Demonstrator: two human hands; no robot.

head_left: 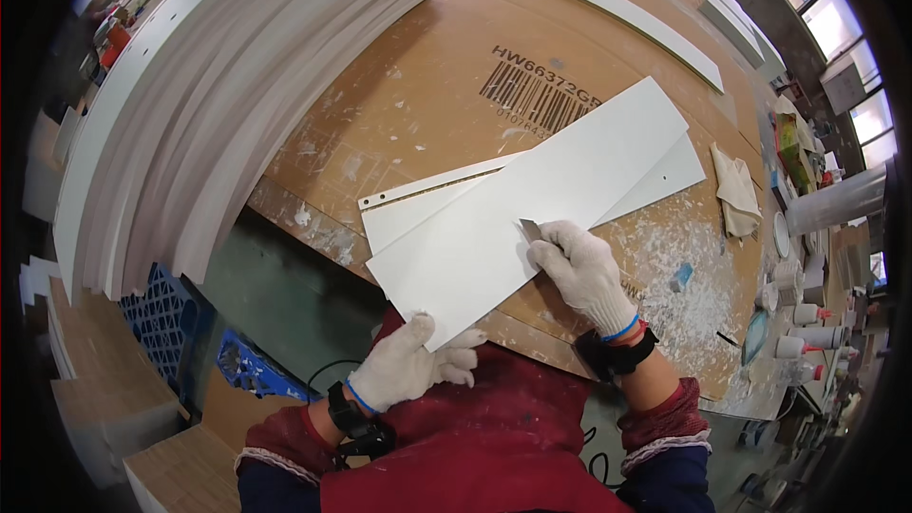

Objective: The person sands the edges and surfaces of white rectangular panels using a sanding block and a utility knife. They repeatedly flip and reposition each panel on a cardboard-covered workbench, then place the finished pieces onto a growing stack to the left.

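Observation:
A long white panel lies aslant on top of a second white panel, which has small holes near its ends. My left hand, in a white knitted glove, grips the near corner of the upper panel, thumb on top and fingers below. In my gloved right hand is a small flat metal blade, pinched between thumb and fingers. Its tip is at the upper panel's face near the right long edge; whether it touches, I cannot tell.
Cardboard covers the table, with white flakes at right. A tall stack of white panels stands left. A narrow white strip lies at the back, a cloth at right. Bottles stand on the far right.

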